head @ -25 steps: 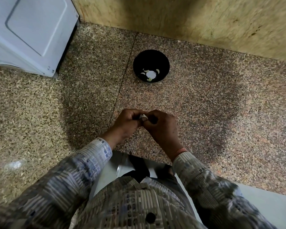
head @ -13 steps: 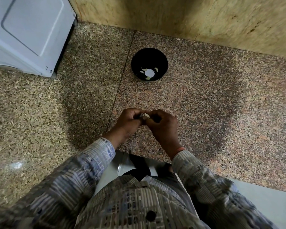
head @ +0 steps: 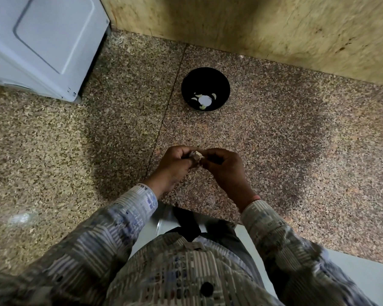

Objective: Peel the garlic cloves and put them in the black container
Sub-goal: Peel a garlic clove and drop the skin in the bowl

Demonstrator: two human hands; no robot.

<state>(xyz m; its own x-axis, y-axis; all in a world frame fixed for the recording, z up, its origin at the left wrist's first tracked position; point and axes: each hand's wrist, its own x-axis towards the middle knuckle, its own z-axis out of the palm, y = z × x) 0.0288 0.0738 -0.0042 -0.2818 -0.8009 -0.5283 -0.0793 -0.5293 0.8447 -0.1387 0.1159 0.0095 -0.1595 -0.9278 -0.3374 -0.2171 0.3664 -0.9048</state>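
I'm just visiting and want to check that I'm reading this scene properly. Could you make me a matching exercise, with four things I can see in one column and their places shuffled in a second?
Things
1. garlic clove
2. black container
3. white appliance
4. peeled cloves

Places
A. at the far left of the view
B. pinched between the left hand and the right hand
C. standing on the granite counter, beyond the hands
D. lying at the bottom of the container

Pairs: 1-B, 2-C, 3-A, 4-D
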